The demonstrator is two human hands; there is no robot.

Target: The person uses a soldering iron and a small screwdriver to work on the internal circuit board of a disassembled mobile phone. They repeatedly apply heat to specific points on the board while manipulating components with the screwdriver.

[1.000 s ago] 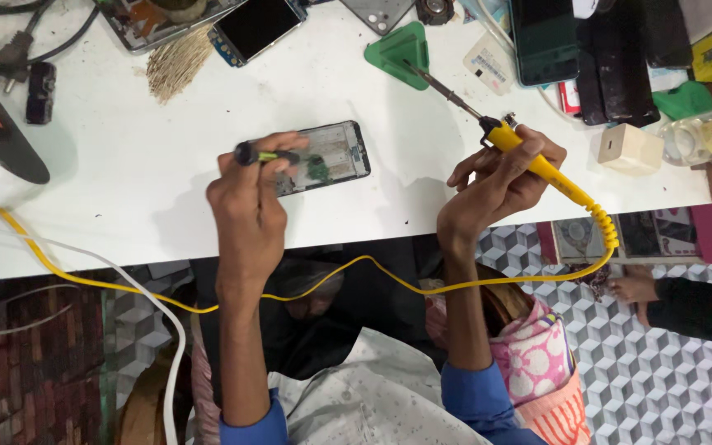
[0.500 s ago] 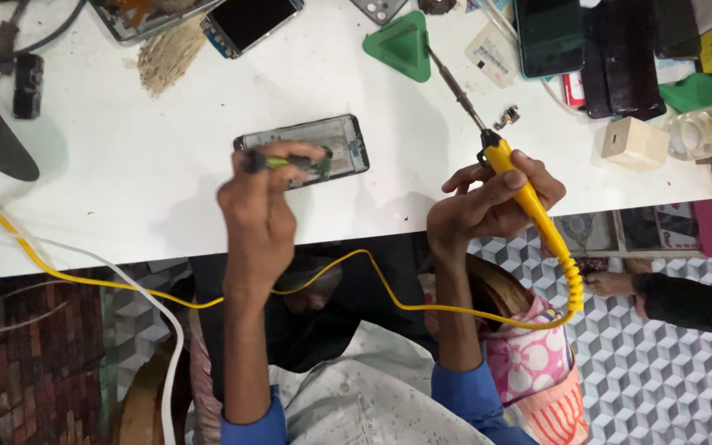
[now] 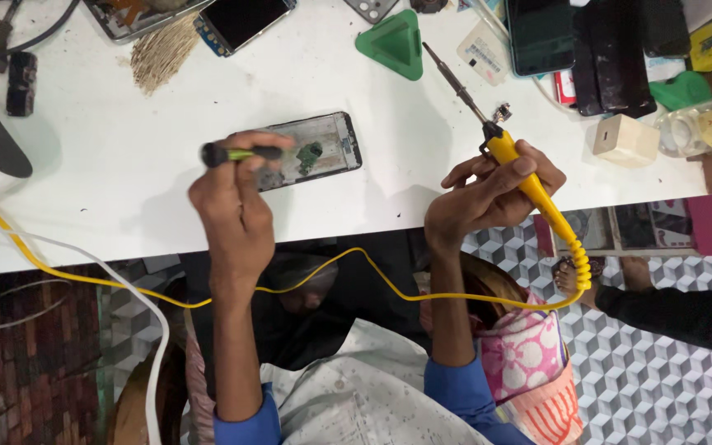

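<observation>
Left hand (image 3: 236,206) pinching perhaps tweezers (image 3: 241,153) over opened phone (image 3: 311,154); right hand (image 3: 488,202) gripping soldering iron (image 3: 511,152).

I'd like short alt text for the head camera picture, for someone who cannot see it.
A person's right hand holds a yellow soldering iron over a white table, while the left hand holds a small green-and-black tool against an opened phone. Other phones and a green triangular pick lie nearby.

Opened phone (image 3: 311,155): flat on white table (image 3: 125,189), innards up, near its front edge. Yellow-handled soldering iron (image 3: 500,144): raised right of phone, tip angled away. Black-green tool (image 3: 236,153): over phone's left end.
</observation>
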